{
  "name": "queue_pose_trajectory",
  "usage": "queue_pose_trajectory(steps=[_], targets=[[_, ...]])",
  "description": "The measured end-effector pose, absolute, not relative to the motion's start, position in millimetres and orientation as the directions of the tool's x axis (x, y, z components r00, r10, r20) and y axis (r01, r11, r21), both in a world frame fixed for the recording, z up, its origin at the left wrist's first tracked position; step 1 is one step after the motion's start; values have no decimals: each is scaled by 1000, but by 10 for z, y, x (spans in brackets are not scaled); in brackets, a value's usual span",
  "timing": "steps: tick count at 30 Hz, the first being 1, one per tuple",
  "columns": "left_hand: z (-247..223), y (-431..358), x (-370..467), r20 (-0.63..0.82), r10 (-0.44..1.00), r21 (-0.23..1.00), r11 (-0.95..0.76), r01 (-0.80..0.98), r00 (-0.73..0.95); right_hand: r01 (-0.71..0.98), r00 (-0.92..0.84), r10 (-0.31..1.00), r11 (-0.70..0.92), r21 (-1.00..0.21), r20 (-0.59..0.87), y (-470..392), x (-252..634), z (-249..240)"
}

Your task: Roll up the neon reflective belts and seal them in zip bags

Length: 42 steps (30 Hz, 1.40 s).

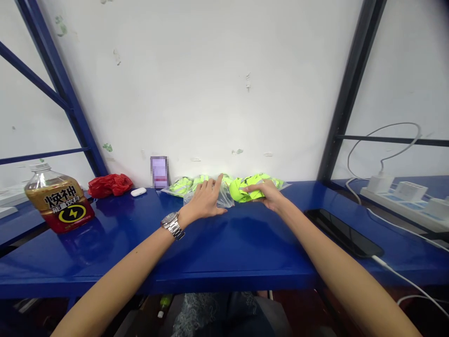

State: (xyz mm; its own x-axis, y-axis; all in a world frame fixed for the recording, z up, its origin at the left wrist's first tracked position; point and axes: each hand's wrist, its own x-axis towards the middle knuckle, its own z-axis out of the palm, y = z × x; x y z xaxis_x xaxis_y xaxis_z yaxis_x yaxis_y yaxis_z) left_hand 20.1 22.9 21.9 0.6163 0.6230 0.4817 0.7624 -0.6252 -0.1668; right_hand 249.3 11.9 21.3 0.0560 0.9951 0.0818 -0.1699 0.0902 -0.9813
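Against the wall at the back of the blue table lies a row of bright yellow-green folded cloths with silvery stripes, several in clear plastic bags. My right hand is closed around a yellow-green reflective garment, thumb on top, at the right end of the row. My left hand, with a metal watch on its wrist, has its fingers spread above a clear plastic bag. Whether its fingertips touch the bag I cannot tell. Behind that hand, part of the bagged cloth is hidden.
On the left stand a large drink bottle, a crumpled red plastic bag, a small white case and an upright phone. To the right lie a black phone on a cable and a white power strip. Metal posts frame both sides.
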Motion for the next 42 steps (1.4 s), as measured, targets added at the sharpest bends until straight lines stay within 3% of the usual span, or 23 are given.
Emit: queue_pose_trajectory(steps=[3,7,15,28,37,42], targets=[[167,165,178,613,473,-311,-591,744,633,-257,-21,992,115,-959,125,81,2483,247],[83,195,172,682,388,-369,-550,749,620,-294,-107,980,128,-947,166,26,2470,300],[20,229,203,755,283,-333,-611,718,591,-273,-160,972,126,-954,174,-6,2399,300],[-32,215,195,697,356,-237,-705,668,623,-250,-32,964,247,-936,263,-38,2085,154],[-82,264,152,729,223,-227,-813,536,647,-316,-172,981,35,-948,93,-38,2087,45],[-54,223,168,735,163,-244,-842,481,658,-365,-293,942,48,-930,164,-52,2123,40]])
